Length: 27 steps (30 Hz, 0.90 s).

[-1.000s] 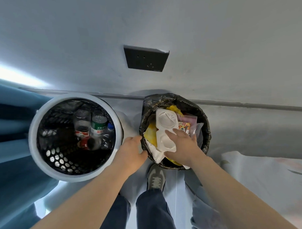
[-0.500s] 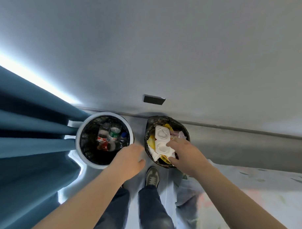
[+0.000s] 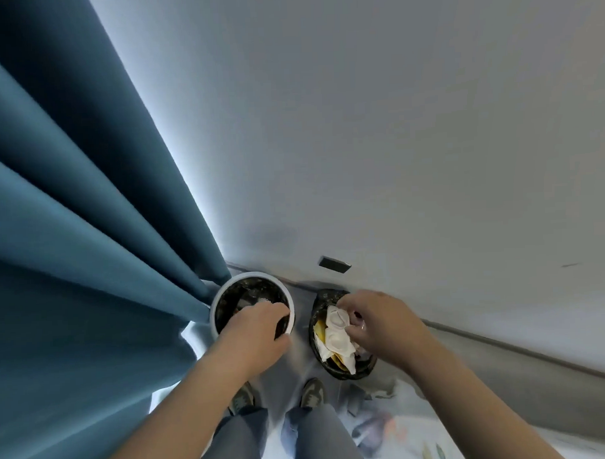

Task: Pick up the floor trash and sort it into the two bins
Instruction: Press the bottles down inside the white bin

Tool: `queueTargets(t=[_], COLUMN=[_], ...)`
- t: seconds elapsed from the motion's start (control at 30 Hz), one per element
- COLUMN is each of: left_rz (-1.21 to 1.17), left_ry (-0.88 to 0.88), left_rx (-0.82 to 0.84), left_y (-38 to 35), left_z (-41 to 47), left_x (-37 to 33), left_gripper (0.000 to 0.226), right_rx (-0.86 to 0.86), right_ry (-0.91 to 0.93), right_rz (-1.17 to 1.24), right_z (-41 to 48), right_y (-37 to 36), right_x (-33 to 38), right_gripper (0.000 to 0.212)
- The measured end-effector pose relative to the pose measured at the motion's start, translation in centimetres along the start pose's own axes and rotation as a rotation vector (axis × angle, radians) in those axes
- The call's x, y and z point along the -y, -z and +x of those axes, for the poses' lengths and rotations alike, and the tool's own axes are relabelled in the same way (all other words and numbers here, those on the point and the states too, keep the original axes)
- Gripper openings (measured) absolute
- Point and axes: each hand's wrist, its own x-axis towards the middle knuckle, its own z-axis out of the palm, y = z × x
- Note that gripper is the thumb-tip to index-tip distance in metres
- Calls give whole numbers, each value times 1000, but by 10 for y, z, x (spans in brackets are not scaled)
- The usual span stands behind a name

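Two bins stand side by side at the foot of the wall. The white-rimmed mesh bin (image 3: 251, 276) on the left has dark, blurred contents. The black-bagged bin (image 3: 354, 374) on the right holds a white moulded tray (image 3: 336, 332) lying on yellow wrappers (image 3: 320, 329) and other trash. My left hand (image 3: 255, 330) hangs over the white bin's right rim, fingers loosely curled, holding nothing. My right hand (image 3: 378, 321) hovers above the black bin just right of the tray, fingers loosely curled, with nothing seen in it.
A blue curtain (image 3: 71, 237) fills the left side and reaches the white bin. A black wall plate (image 3: 334, 264) sits above the bins. My shoes (image 3: 312, 393) stand just before the bins. A pale patterned sheet (image 3: 404, 428) covers the floor at the right.
The view has risen and pulled back from the bins. My right hand has lifted off the white tray, which stays in the black bin. My left hand has moved over the white bin.
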Motion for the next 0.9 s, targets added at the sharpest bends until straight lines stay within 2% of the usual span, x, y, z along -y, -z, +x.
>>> queueTargets(t=[0.13,0.27,0.43,0.57,0.7,0.9], left_rz=[-34,-88,-238,-345,-403,-471], left_ry=[58,142,234,369,512,753], left_rx=[-131,-252,-404,-533,-646,-820], left_y=[37,64,83,83,76,39], left_z=[-39,-68,-88,-110,-138,-199], left_x=[2,-1,-12,-22,-23,-18], left_gripper=[28,36,27,34,31,42], right_rx=[0,-17,-45,11,65,153], right_ry=[83,173,332,496,687,974], right_rz=[-49,-53,4,-61,-189,-286], right_z=[-6,-6,8,22,32,13], right_y=[43,76,107,124,135,110], right_x=[38,69,99,118,146,211], right_gripper=[35,35,32,31,34,35])
